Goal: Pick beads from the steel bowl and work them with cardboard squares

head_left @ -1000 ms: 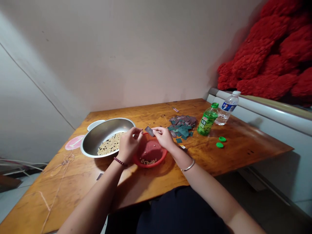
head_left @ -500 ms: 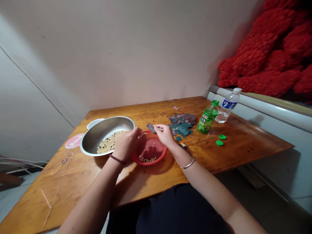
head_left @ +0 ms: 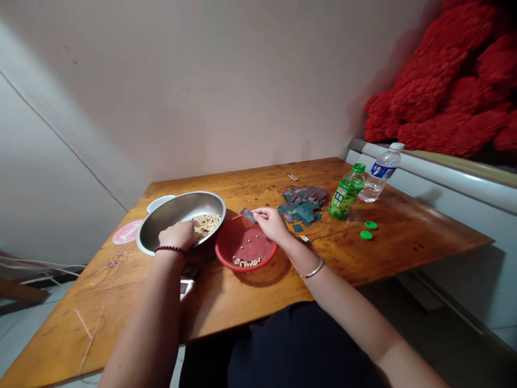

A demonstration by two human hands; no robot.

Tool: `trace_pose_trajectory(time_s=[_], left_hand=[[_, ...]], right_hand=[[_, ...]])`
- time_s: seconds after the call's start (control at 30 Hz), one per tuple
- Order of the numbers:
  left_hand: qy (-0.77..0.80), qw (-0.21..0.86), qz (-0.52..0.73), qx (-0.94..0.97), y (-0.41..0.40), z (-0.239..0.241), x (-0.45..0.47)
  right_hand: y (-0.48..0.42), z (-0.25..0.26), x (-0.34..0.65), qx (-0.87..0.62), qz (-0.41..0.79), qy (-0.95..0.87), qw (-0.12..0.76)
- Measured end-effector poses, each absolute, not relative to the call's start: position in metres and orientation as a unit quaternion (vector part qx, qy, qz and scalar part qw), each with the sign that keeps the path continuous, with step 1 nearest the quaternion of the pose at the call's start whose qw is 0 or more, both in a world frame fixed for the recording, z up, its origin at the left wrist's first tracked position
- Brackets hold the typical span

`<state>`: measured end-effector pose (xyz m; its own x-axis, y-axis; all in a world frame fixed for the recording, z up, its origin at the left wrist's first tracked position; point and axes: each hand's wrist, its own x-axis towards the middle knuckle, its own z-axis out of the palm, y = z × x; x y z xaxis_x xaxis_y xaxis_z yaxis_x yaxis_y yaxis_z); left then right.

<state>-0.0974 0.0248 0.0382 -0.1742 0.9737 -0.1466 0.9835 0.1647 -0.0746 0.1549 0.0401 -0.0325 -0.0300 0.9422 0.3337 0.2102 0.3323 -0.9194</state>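
Observation:
My left hand (head_left: 180, 234) reaches into the steel bowl (head_left: 169, 215), its fingers curled down onto the heap of pale beads (head_left: 208, 222); whatever they hold is hidden. My right hand (head_left: 272, 223) hovers over the far rim of the red basket (head_left: 226, 249) and pinches a small dark rectangular card (head_left: 247, 215). A few pale beads (head_left: 246, 262) lie in the basket's near side. A pile of dark and teal cards (head_left: 304, 202) sits just right of my right hand.
A green bottle (head_left: 346, 192) and a clear water bottle (head_left: 377, 175) stand at the right, with two green caps (head_left: 368, 229) near them. A pink disc (head_left: 127, 233), a white lid (head_left: 159, 203) and loose string (head_left: 107, 267) lie left. Red fluffy bundles (head_left: 444, 91) are stacked on a ledge.
My left hand has left the card and the basket and moved left into the steel bowl. My right hand still holds the card in about the same place.

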Motion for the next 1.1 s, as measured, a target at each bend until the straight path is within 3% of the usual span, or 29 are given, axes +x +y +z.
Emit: trace_pose_trajectory(time_s=[0.73, 0.83, 1.0, 1.1], left_hand=[[0.761, 0.062, -0.099, 0.638, 0.026, 0.039, -0.097], [0.766, 0.038, -0.078, 0.637, 0.026, 0.040, -0.096], [0.753, -0.089, 0.071, 0.648, 0.018, 0.044, -0.086], [0.746, -0.084, 0.054, 0.658, 0.013, 0.045, -0.079]], right_hand=[[0.040, -0.034, 0.155, -0.469, 0.340, -0.631, 0.515], [0.040, -0.034, 0.155, -0.466, 0.338, -0.634, 0.516], [0.038, -0.032, 0.155, -0.472, 0.336, -0.636, 0.509], [0.036, -0.031, 0.155, -0.477, 0.334, -0.641, 0.500]])
